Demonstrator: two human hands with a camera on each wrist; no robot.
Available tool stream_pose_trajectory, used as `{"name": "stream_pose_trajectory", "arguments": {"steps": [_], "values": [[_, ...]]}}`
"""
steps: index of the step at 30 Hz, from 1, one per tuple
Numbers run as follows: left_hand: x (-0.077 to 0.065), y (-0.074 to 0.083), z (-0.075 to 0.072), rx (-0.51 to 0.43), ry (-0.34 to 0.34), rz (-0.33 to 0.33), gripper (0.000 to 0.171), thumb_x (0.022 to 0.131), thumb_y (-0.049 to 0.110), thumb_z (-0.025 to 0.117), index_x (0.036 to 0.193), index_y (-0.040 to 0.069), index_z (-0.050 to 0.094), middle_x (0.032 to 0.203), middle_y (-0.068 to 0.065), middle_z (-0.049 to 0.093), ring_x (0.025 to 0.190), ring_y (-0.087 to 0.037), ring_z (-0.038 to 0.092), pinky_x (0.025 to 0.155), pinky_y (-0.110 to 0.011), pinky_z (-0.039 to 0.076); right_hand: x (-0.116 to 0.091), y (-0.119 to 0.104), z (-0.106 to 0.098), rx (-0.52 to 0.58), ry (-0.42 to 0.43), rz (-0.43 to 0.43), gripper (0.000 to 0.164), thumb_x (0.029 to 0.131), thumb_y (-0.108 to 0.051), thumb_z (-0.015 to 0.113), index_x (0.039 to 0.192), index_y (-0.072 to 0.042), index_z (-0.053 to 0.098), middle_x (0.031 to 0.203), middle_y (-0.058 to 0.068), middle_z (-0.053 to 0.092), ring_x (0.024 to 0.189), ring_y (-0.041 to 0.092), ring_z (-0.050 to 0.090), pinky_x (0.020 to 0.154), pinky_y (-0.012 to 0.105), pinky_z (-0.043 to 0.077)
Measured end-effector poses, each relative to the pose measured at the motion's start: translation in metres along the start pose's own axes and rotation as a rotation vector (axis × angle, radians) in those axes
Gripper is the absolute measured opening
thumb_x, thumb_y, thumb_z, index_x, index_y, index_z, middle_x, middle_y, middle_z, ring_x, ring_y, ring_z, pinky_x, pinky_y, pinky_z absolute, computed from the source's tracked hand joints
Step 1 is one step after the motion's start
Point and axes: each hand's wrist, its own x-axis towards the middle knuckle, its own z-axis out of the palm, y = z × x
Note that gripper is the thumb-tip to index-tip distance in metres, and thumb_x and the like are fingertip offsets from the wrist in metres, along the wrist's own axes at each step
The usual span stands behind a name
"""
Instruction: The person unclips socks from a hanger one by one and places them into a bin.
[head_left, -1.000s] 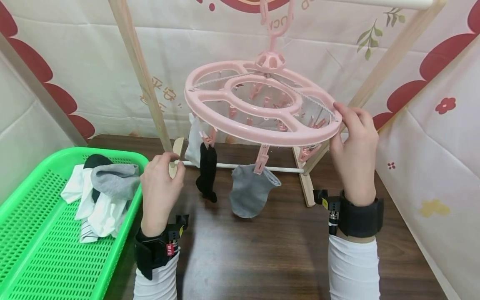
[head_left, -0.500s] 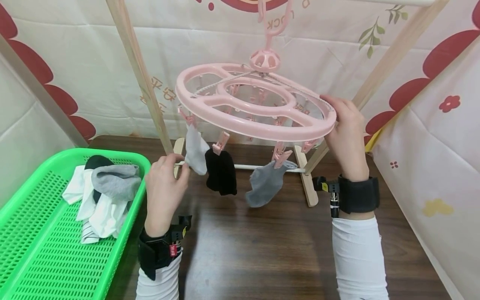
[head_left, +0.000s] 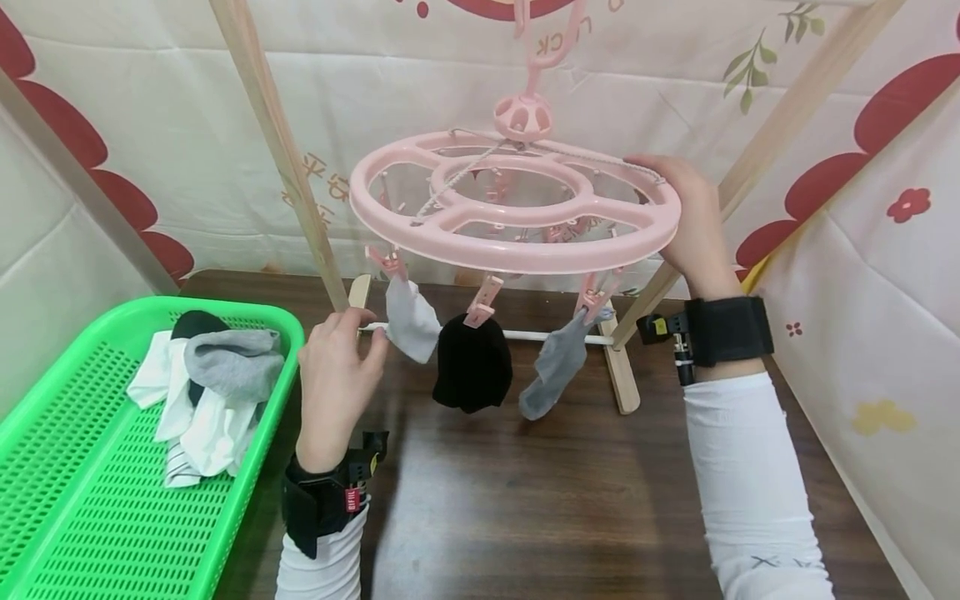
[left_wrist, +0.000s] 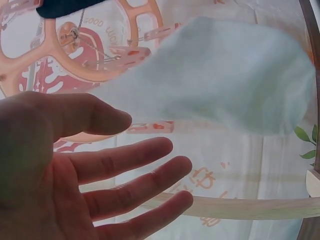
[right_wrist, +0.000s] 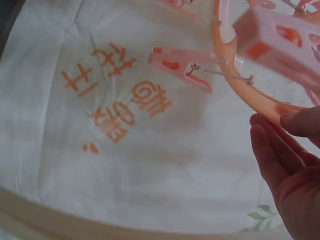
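Note:
A round pink clip hanger [head_left: 517, 257] hangs in the middle of the head view, its rim tilted slightly. My right hand [head_left: 686, 221] pinches the rim at its right side, thumb and fingers about the ring [right_wrist: 267, 107] in the right wrist view. Pink clips [head_left: 483, 302] along the near edge carry a white sock [head_left: 412, 321], a black sock [head_left: 472, 364] and a grey sock [head_left: 557, 362]. My left hand [head_left: 341, 375] is beside the white sock with nothing in it. In the left wrist view its fingers [left_wrist: 145, 187] are spread and relaxed, with the pale sock [left_wrist: 240, 75] beyond them.
A green basket [head_left: 288, 358] stands at the left with a heap of white, grey and black socks [head_left: 225, 367]. Wooden posts [head_left: 281, 158] and a low white bar [head_left: 525, 336] form a rack behind the hanger on the dark wooden table [head_left: 525, 500].
The hanger has turned, its near-edge socks shifting rightward. My right hand has slid with the rim, toward its far right side. My left hand has drifted slightly right.

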Motion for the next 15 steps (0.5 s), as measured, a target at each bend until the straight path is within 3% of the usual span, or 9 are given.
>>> {"name": "stream_pose_trajectory", "arguments": {"steps": [5,9,15], "values": [[0.000,-0.001,0.002,0.000,-0.010,0.007,0.017,0.087,0.006,0.062,0.099,-0.005,0.067,0.093,-0.022,0.066,0.080,-0.042,0.058,0.064,-0.052,0.043,0.010,0.012,0.011,0.224,-0.029,0.021,0.041,0.087,0.002,0.067,0.127,-0.001,0.061,0.120,0.014,0.063,0.110,0.019,0.055,0.097,0.030,0.040],[0.000,0.000,0.003,-0.019,-0.071,0.013,0.025,0.085,0.001,0.060,0.109,-0.006,0.065,0.101,-0.022,0.065,0.081,-0.041,0.058,0.066,-0.052,0.044,0.011,0.019,0.019,0.383,-0.031,0.033,0.042,0.085,0.006,0.066,0.127,0.003,0.059,0.115,0.008,0.065,0.103,0.015,0.058,0.091,0.028,0.046],[0.002,0.003,0.003,-0.248,-0.237,0.076,0.049,0.080,-0.007,0.057,0.129,-0.004,0.051,0.115,-0.020,0.063,0.091,-0.032,0.060,0.074,-0.047,0.046,0.000,0.020,0.018,0.481,-0.008,0.135,0.051,0.086,0.007,0.065,0.134,0.001,0.053,0.120,0.005,0.060,0.105,0.017,0.058,0.092,0.027,0.045]]}}
